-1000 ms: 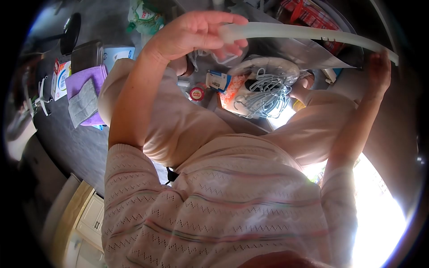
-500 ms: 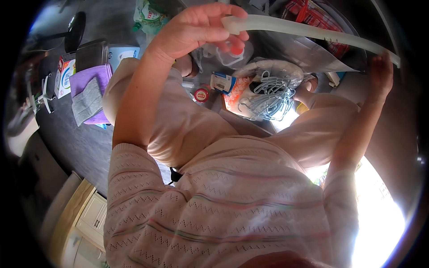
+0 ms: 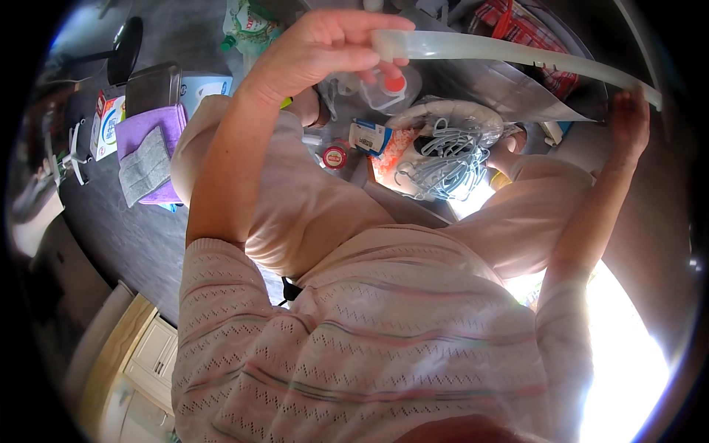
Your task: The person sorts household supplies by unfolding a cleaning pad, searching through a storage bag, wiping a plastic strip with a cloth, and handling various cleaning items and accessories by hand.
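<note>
A long, pale, translucent strip (image 3: 495, 50) stretches across the top of the view, bowing slightly down towards the right. Its left end is pinched between the thumb and fingers of my left hand (image 3: 325, 50). Near the other end, my right hand (image 3: 630, 122) has its fingers closed on the strip, partly in shadow. Below the strip, a bundle of grey-blue hangers (image 3: 447, 166) lies by a clear plastic-wrapped round item (image 3: 473, 114). A clear container with a red cap (image 3: 394, 83) stands just below my left fingers.
Purple cloth (image 3: 148, 125) and grey cloth (image 3: 144, 168) lie at the left, beside a dark tray (image 3: 153, 87) and a detergent box (image 3: 108, 125). A green-capped bottle (image 3: 249, 29) is at the top. Red plaid fabric (image 3: 517, 33) sits behind the strip. A cream cabinet (image 3: 151, 354) is lower left.
My left fingers have shifted and straightened slightly on the strip's end, which has moved a little to the right. My right hand has hardly moved.
</note>
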The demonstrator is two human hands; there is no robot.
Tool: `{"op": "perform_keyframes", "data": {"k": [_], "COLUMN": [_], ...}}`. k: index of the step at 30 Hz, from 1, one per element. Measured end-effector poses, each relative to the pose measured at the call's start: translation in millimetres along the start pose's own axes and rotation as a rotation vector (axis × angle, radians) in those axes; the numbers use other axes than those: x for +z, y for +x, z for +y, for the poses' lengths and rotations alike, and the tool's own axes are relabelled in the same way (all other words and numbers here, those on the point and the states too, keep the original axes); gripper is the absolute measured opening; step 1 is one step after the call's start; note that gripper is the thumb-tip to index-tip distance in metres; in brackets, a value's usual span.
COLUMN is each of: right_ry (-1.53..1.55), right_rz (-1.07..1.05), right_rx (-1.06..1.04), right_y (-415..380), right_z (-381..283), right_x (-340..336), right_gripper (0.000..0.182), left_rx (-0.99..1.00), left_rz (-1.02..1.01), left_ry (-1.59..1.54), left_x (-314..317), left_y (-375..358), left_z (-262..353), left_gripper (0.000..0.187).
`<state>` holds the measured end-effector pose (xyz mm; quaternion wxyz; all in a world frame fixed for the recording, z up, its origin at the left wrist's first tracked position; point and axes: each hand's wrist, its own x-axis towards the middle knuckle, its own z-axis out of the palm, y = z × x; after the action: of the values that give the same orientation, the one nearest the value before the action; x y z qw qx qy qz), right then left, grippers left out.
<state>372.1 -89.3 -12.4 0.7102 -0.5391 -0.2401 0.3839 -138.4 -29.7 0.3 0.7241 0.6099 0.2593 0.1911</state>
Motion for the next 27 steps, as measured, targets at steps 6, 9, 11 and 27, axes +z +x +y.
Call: {"op": "perform_keyframes", "data": {"k": [6,9,11,27], "right_ry": [-0.022,-0.03,-0.029,0.387], "right_rz": [0.004,0.009,0.014,-0.265], "right_rx": [-0.018,-0.02,-0.017,0.283], "right_y": [-1.2,-4.8,-5.7,-4.0], "right_z": [2.3,1.9,1.4,-10.8], "right_x": [3.2,8.6,9.7,16.3], "right_gripper": [0.011,0.012,0.011,0.02], "left_rx": [0.045,0.052,0.047,-0.343], "left_rz": [-0.002,0.011,0.02,-0.046], "left_ry": [0.012,0.06,0.099,0.251], "left_x": [-3.6,-3.2,-3.5,16.2], "left_y": [-0.8,-1.7,-2.4,7.9], "left_z": [-6.7,-7.1,-7.2,-29.0], "left_gripper": [0.037,0.035,0.033,0.026]}}
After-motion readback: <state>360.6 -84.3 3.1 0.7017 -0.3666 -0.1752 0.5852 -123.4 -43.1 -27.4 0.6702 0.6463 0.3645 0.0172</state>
